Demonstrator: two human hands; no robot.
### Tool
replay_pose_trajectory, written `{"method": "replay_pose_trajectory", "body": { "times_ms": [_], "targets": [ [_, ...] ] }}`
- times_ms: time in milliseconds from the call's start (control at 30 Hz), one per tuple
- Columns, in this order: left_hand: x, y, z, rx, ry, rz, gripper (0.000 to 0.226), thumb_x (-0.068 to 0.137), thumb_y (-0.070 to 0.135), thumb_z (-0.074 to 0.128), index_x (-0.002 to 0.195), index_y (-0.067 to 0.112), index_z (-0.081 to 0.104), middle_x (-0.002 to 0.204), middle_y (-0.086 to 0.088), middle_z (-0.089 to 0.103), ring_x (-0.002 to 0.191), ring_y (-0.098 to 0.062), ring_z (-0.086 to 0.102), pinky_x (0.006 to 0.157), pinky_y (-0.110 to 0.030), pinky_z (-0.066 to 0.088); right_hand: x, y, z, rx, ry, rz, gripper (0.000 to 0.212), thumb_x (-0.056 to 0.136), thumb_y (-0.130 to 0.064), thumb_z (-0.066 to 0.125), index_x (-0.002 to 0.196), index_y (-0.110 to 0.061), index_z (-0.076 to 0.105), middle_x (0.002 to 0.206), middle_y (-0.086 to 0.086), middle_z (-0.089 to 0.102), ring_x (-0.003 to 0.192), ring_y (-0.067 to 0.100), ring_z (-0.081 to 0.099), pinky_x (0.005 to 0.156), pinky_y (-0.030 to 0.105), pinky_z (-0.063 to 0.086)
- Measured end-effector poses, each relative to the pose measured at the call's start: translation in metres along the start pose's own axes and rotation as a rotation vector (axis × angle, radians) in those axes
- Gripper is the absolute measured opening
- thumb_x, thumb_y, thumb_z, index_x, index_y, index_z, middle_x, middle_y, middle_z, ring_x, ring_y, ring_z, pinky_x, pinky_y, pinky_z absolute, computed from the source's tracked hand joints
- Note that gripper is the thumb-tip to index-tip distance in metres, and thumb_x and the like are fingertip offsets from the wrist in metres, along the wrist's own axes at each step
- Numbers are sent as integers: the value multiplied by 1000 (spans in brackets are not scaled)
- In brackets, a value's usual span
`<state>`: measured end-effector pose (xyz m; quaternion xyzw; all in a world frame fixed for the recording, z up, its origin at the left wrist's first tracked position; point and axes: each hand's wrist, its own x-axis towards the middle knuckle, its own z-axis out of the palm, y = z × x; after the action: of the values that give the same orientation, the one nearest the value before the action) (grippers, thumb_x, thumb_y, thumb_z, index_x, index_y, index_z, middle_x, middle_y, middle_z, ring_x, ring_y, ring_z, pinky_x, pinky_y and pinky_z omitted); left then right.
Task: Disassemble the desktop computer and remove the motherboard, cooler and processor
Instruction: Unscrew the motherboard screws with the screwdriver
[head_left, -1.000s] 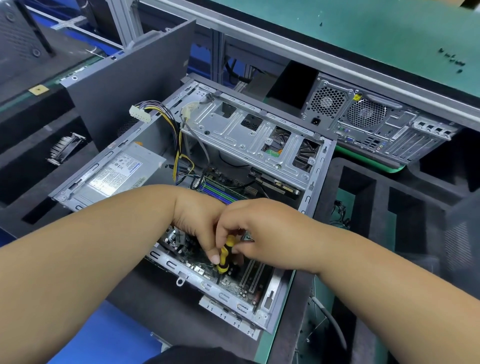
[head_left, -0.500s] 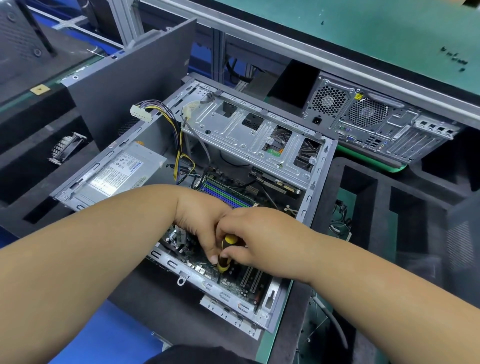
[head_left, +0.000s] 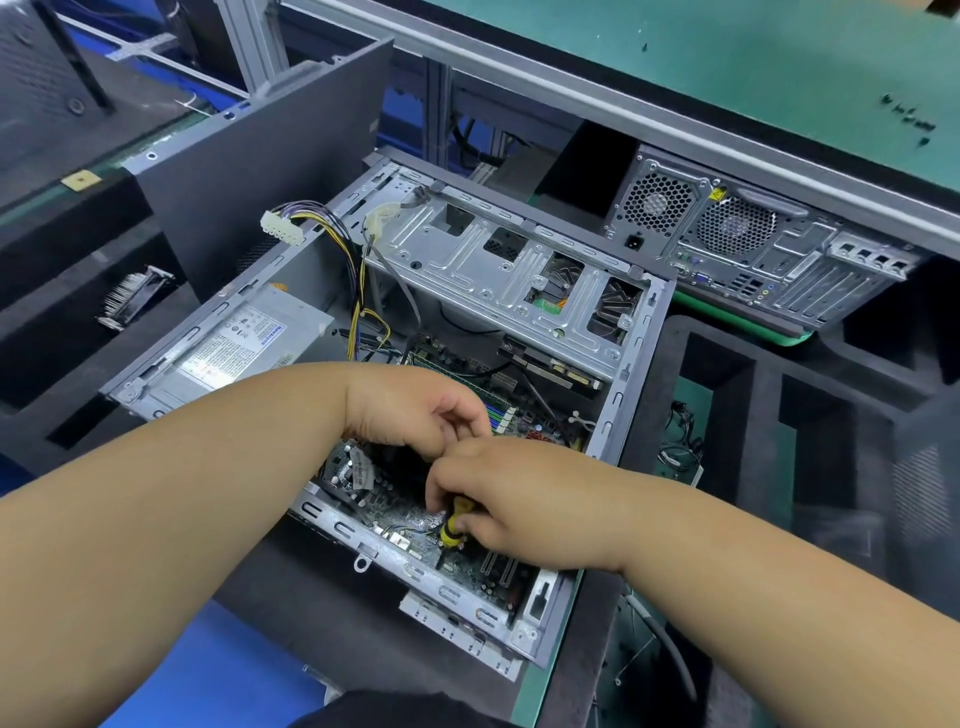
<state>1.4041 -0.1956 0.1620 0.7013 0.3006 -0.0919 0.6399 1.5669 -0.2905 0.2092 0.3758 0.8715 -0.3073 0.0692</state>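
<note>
Desktop computer case (head_left: 636, 395), side panel off, lies open on dark foam on the tabletop (head_left: 540, 670), center of view. Second closed tower (head_left: 769, 249) sits behind it to the right, rear ports facing the camera. Power supply (head_left: 244, 343) at the case's left end, its yellow-black cable bundle (head_left: 343, 249) draped up over the case edge with a white connector. Silver drive cage (head_left: 498, 270) spans the far side. Motherboard (head_left: 395, 514) still seated in the case bottom, near edge by the rear I/O. Loose heatsink (head_left: 132, 296) lies in a foam slot far left.

Right hand (head_left: 524, 499) grips the yellow-black screwdriver (head_left: 453, 530), fingers clamped round the handle, tip down on the board near the slots. Left hand (head_left: 415, 410) hovers just above and beside it, fingers loosely curled, holding nothing visible.

Versus 0.5 s ago: left hand has lifted off the screwdriver handle and moved up and back; right hand now holds the tool alone, shifted slightly toward the near edge. Case and cables unchanged.
</note>
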Motion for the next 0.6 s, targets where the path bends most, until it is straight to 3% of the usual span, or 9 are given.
{"method": "replay_pose_trajectory", "body": {
  "times_ms": [233,367,467,533,600],
  "targets": [
    [1,2,2,0,56,-14,43,79,-27,44,108,1,59,89,-4,63,68,0,57,64,-14,45,-4,2,-2,52,53,-11,21,91,-18,62,111,-19,63,109,-4,58,98,14,52,88,34,43],
    [0,2,2,-18,65,-12,38,80,-24,48,106,1,60,87,-5,64,73,-9,55,67,-27,41,-5,2,-6,53,72,-8,22,90,-18,62,112,-20,63,108,-5,57,97,15,52,89,36,44],
    [-2,3,2,15,129,-16,35,72,-2,60,106,3,64,97,-13,65,88,-19,56,82,-40,44,-10,3,-16,79,159,1,21,88,-15,62,109,-19,65,103,-6,58,95,11,52,88,33,43],
    [-3,4,2,24,191,-30,31,64,9,60,94,10,67,87,-5,65,81,-13,56,78,-34,45,-14,5,-24,130,257,25,19,86,-13,63,103,-19,66,96,-6,57,89,10,51,84,30,42],
    [-4,5,3,-7,221,-31,20,63,11,57,80,16,65,68,6,61,62,-4,51,61,-19,42,-15,6,-29,142,297,48,16,86,-14,63,101,-20,66,95,-5,57,87,10,52,82,29,41]
  ]
}}
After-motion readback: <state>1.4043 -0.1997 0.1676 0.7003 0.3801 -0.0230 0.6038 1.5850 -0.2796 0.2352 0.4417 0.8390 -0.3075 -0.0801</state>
